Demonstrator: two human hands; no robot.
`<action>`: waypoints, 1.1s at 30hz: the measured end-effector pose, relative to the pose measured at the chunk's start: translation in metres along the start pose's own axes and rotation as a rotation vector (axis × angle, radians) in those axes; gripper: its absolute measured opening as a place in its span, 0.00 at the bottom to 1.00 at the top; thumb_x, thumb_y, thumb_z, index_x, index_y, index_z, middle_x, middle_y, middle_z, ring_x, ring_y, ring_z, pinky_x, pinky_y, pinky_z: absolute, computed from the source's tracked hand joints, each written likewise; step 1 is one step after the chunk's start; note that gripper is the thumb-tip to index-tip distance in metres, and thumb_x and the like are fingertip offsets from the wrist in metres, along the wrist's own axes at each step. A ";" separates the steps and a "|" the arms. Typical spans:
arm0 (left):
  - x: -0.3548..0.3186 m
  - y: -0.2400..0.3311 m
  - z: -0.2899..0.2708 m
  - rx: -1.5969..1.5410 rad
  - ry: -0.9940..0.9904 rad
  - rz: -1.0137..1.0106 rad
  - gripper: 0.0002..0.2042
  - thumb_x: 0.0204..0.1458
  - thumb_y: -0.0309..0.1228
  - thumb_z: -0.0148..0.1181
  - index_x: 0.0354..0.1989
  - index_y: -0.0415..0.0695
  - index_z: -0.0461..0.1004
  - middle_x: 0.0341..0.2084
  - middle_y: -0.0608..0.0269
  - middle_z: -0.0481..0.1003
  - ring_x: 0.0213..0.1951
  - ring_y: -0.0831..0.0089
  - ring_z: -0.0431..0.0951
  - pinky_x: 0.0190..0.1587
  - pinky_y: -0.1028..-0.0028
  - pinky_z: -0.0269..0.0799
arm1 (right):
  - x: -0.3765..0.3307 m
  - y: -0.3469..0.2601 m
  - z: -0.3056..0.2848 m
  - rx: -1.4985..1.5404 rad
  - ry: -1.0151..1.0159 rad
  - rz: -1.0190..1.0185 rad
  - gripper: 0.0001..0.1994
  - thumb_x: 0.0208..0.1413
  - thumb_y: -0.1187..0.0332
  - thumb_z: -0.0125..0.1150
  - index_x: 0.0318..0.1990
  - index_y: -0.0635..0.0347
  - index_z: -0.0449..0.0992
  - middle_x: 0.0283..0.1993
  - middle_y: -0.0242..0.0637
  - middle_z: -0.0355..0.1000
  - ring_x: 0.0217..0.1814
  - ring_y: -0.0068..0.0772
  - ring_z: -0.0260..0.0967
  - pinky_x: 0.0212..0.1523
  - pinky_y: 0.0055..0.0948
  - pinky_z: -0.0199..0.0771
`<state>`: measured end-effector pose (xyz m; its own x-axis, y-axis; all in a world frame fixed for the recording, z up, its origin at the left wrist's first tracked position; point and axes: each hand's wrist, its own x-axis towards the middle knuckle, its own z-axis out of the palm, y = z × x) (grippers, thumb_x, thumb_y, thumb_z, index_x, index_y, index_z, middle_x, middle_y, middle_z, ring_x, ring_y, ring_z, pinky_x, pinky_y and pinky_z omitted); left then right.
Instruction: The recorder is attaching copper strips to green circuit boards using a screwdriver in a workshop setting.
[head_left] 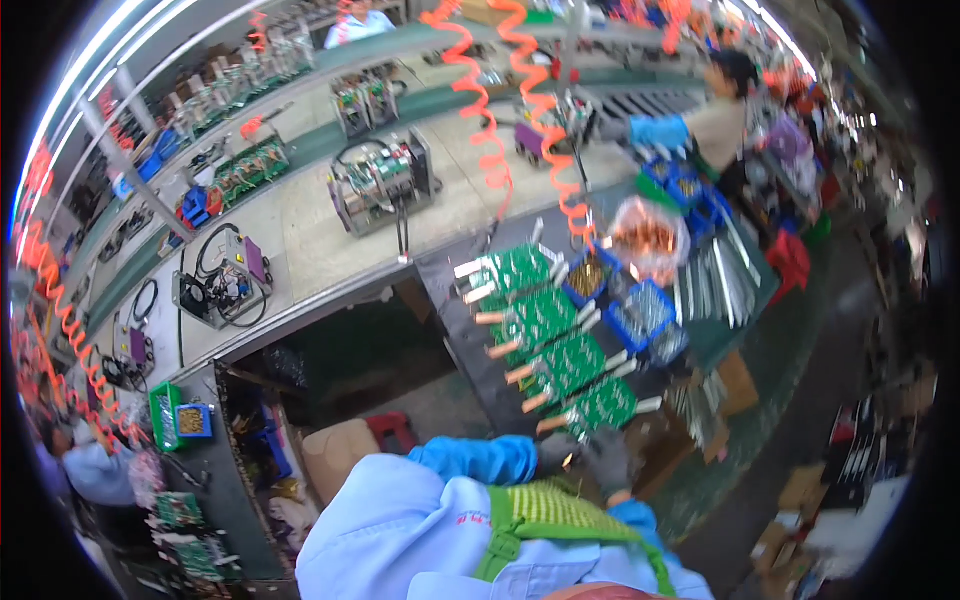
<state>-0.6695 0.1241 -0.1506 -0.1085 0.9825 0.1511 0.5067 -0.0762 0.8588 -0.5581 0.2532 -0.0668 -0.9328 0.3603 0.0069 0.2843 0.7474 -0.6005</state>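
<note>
Both my hands wear dark grey gloves, close together at the near edge of a dark bench, below a row of green circuit boards point(560, 365). My left hand point(553, 456) looks closed, with a small bright copper-coloured spot at its fingers; what it holds is too small to make out. Right beside it, my right hand point(607, 462) lies just under the nearest board point(600, 405), its fingers blurred and partly hidden. Flat metal bars, some copper-coloured and some silver, stick out from both sides of the boards.
Blue bins of small parts point(640, 315) stand right of the boards, with a plastic bag of copper-coloured pieces point(648, 238) behind them. Metal strips point(715, 285) lie farther right. Orange coiled hoses point(540, 100) hang overhead. Part-built machines point(380, 185) stand on the conveyor line; a co-worker point(722, 115) is beyond.
</note>
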 end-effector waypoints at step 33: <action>-0.296 -0.161 -0.438 0.215 0.713 -1.466 0.19 0.47 0.41 0.55 0.42 0.41 0.76 0.40 0.47 0.76 0.46 0.54 0.74 0.51 0.65 0.68 | 0.178 0.019 -0.137 -0.091 0.458 0.107 0.11 0.55 0.67 0.52 0.29 0.68 0.71 0.36 0.44 0.71 0.39 0.44 0.66 0.43 0.36 0.65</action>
<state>-1.0936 -0.2290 -0.1188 -0.8906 -0.0858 -0.4467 -0.2813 0.8756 0.3926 -0.6880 0.4079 0.0321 -0.7093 0.6315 0.3133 0.4106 0.7313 -0.5446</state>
